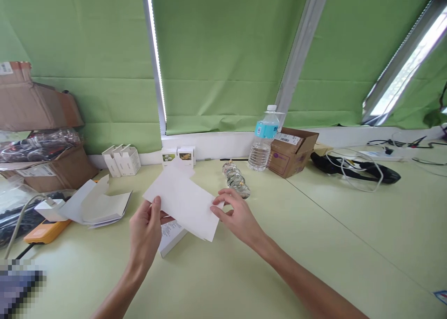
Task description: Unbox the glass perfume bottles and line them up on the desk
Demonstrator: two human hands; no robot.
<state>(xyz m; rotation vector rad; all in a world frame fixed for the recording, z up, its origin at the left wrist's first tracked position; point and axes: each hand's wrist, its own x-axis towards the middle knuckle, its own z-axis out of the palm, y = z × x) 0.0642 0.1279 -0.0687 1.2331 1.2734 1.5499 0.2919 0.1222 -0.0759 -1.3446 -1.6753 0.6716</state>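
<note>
Above the table I hold white paper sheets between both hands, tilted, with a further white piece showing behind the upper edge. My left hand pinches the left corner, thumb on top. At the right edge, the thumb and fingers of my right hand close on the paper. Partly hidden beneath the sheets lies a white box with small print on it. Just beyond my right hand is a shiny, ridged silvery object, whose kind I cannot make out.
A water bottle stands beside an open cardboard box. Black headgear with a white cable lies to the right. Folded papers, an orange device, small white boxes and stacked cartons occupy the left.
</note>
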